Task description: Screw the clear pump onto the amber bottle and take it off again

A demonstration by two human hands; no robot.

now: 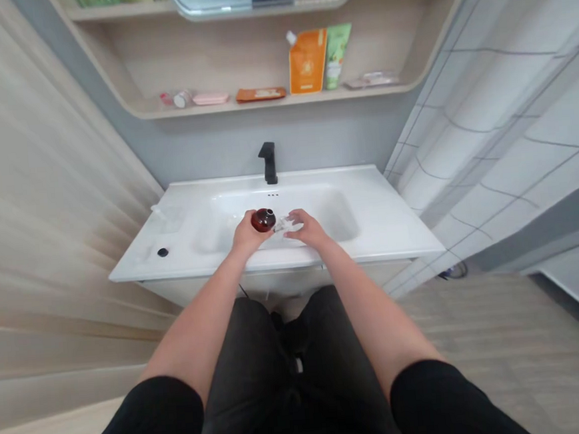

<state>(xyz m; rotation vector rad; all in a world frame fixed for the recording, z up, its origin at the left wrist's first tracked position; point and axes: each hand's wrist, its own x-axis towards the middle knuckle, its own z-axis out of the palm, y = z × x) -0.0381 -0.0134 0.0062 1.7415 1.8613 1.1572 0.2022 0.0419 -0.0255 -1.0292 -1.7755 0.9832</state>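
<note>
My left hand [246, 236] is wrapped round a dark reddish-brown bottle [262, 223], held over the front of the white sink basin [342, 216]. The round mouth of the bottle is uncovered and tips a little toward the right. Close beside it, the curled fingers of my right hand [308, 229] grip a small clear, see-through object [283, 224]; its kind is too blurred to tell. A round black cap [162, 252] lies on the counter to the left. Behind the cap is a clear item with a white end [157, 211], blurred at its edges.
A black faucet [269, 163] rises behind the basin. Above, a shelf [185, 110] carries an orange pouch [307, 62], a green tube [337, 56] and several small packets. A beige curtain [42, 196] hangs at the left, and white pipes [467, 116] run along the tiled right wall.
</note>
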